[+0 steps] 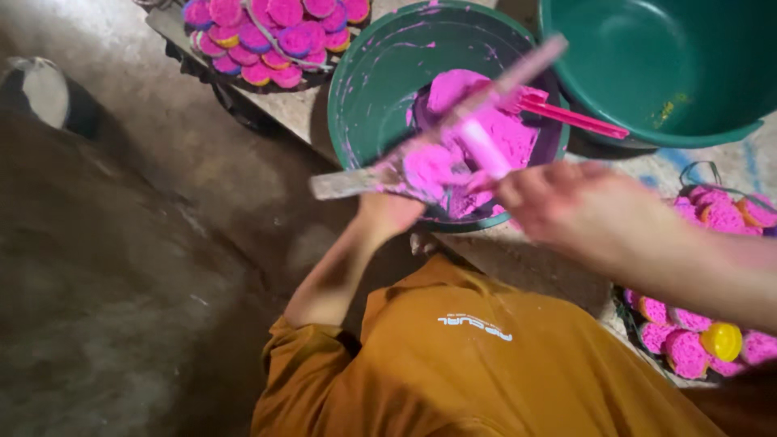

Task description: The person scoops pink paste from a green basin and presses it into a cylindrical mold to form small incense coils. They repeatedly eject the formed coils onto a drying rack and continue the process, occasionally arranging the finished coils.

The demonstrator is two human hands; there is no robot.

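The left hand [387, 214] is closed around the lower end of a long flat stick [441, 121], which slants up across the green basin [368, 89]; the right hand [558, 202] pinches a small pink lump [484, 146] between the fingertips, right against the stick; the picture is blurred there, so I cannot tell if the lump is pressed on the stick or only near it. The pink paste [486, 121] fills the bottom of the basin and looks to me soft, wet and sticky, easy to deform; I would take the stick at its bare grey end, where it seems dry. A pink fork [566, 113] lies in the paste; a second green basin [672, 73] stands to the right; trays of pink round cakes [271, 32] sit around; the orange shirt [469, 364] is below.
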